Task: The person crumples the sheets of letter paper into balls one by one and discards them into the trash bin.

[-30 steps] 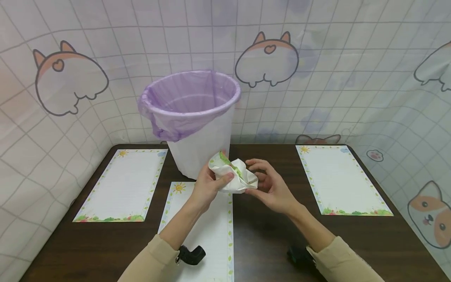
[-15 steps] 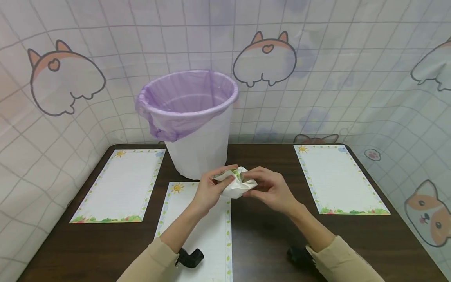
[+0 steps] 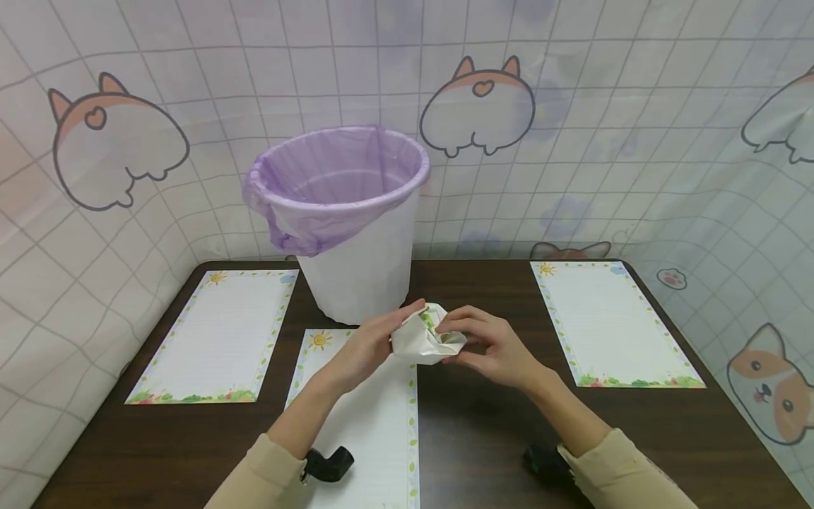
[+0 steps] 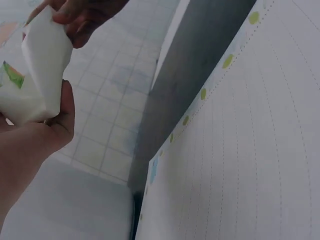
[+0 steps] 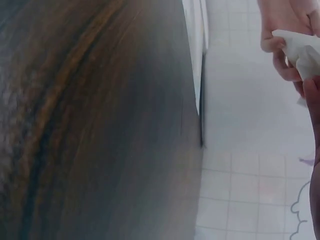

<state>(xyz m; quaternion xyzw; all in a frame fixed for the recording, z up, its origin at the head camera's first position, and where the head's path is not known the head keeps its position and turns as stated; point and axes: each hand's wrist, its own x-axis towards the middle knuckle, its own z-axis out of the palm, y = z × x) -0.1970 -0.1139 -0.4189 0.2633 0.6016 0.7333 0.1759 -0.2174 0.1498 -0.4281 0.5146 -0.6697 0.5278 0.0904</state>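
A crumpled sheet of white paper [image 3: 427, 341] with green print in its folds is held above the table, in front of the bin. From the left, my left hand [image 3: 365, 348] grips it, and in the left wrist view the fingers wrap the paper [image 4: 45, 65] from below. On the other side my right hand [image 3: 496, 346] pinches the paper's edge, its fingertips pressing into the crumple. The right wrist view shows only part of the paper [image 5: 302, 50] at its edge. Parts of the left fingers are hidden behind the paper in the head view.
A white bin [image 3: 362, 276] with a purple liner [image 3: 318, 226] stands at the back of the dark table [image 3: 483, 438]. Flat bordered sheets lie on it: a left sheet [image 3: 216, 336], a middle sheet [image 3: 362, 438] under my left forearm, and a right sheet [image 3: 617, 325].
Both hands have come slightly lower with the paper. It looks more tightly crumpled than a second ago. My right fingers have moved from its edge in onto the folds.
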